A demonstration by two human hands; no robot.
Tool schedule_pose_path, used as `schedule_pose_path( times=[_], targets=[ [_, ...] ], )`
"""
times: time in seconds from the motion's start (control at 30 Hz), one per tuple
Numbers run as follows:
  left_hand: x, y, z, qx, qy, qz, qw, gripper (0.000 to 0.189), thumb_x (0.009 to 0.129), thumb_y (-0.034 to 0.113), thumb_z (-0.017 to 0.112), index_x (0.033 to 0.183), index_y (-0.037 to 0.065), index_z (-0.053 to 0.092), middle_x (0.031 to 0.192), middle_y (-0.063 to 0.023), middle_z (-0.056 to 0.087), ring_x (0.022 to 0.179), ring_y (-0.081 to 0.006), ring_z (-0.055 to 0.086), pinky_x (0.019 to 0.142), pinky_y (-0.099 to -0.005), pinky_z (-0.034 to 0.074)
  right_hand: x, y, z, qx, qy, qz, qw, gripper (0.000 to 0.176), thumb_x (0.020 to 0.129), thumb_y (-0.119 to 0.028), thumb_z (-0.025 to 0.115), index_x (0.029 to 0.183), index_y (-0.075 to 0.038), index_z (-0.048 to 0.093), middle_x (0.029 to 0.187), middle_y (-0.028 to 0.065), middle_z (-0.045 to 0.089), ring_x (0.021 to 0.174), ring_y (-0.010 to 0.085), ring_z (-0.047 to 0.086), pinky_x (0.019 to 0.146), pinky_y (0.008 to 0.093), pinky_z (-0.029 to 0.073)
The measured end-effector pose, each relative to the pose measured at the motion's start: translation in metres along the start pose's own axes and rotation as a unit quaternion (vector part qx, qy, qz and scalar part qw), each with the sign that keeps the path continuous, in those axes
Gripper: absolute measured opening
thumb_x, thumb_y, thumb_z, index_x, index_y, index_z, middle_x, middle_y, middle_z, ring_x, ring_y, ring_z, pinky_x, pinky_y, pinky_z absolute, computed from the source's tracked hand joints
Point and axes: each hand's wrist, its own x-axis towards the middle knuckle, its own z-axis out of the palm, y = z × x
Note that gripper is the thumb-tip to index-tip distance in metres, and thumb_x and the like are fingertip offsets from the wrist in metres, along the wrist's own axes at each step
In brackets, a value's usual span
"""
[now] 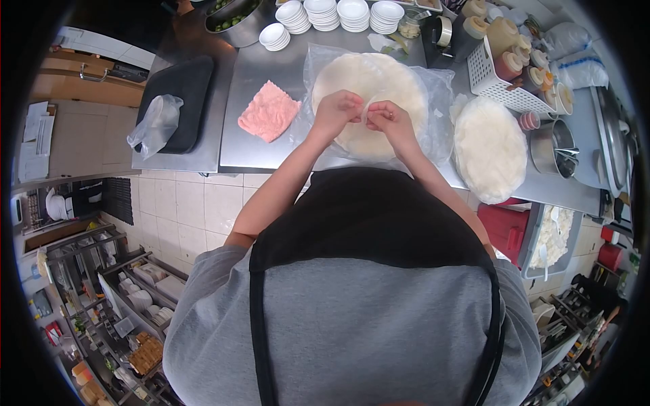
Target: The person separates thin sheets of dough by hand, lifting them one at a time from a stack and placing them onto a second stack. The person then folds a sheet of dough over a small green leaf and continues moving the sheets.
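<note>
A large pale round stack of what look like thin sheets (pixel 369 73) lies on an opened clear plastic bag (pixel 439 91) on the steel counter. My left hand (pixel 338 115) and my right hand (pixel 391 122) meet above its middle, fingertips almost touching. Both are closed in a pinch on a thin whitish sheet (pixel 366 110), of which only a small bit shows between the fingers. To the right, at the counter's front edge, lies a second pale round pile (pixel 490 152) with an uneven surface. Left of the bag rests a folded pink cloth (pixel 269 111).
Stacks of small white dishes (pixel 321 15) line the back beside a metal pot (pixel 233 24) of green produce. A white basket (pixel 497 81) of sauce bottles stands at right, near metal containers (pixel 554 145). A black tray (pixel 177 101) holds a plastic bag (pixel 159 122) at left.
</note>
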Motion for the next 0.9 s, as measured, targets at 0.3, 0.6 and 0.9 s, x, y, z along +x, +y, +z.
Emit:
schedule_pose_path(
  times=[0.3, 0.6, 0.9],
  targets=[
    [0.002, -0.003, -0.004, 0.034, 0.009, 0.035, 0.999, 0.014, 0.073, -0.004, 0.053, 0.087, 0.001, 0.053, 0.074, -0.0022, 0.057, 0.067, -0.0096, 0.055, 0.065, -0.0227, 0.045, 0.001, 0.001, -0.001, -0.098, 0.052, -0.071, 0.991, 0.020, 0.071, 0.001, 0.055, 0.091, 0.002, 0.054, 0.078, 0.0044, 0.059, 0.069, 0.0097, 0.056, 0.063, 0.0219, 0.044],
    [-0.005, 0.013, 0.004, -0.052, 0.005, -0.006, 0.999, 0.012, 0.079, 0.007, 0.052, 0.090, 0.003, 0.049, 0.075, -0.0023, 0.056, 0.070, -0.0117, 0.056, 0.067, -0.0248, 0.046, 0.013, 0.001, -0.009, 0.006, 0.088, -0.020, 0.996, 0.020, 0.076, -0.004, 0.052, 0.095, 0.001, 0.056, 0.074, 0.0017, 0.057, 0.063, 0.0077, 0.051, 0.057, 0.0218, 0.042],
    [0.007, 0.007, 0.016, 0.176, 0.044, 0.068, 0.981, 0.032, 0.080, 0.022, 0.058, 0.063, 0.000, 0.043, 0.057, -0.0058, 0.048, 0.053, -0.0114, 0.052, 0.048, -0.0252, 0.045, 0.021, -0.001, -0.001, -0.098, 0.061, -0.086, 0.990, 0.008, 0.078, -0.005, 0.056, 0.084, 0.000, 0.057, 0.072, 0.0014, 0.057, 0.065, 0.0071, 0.052, 0.060, 0.0200, 0.042]
  ],
)
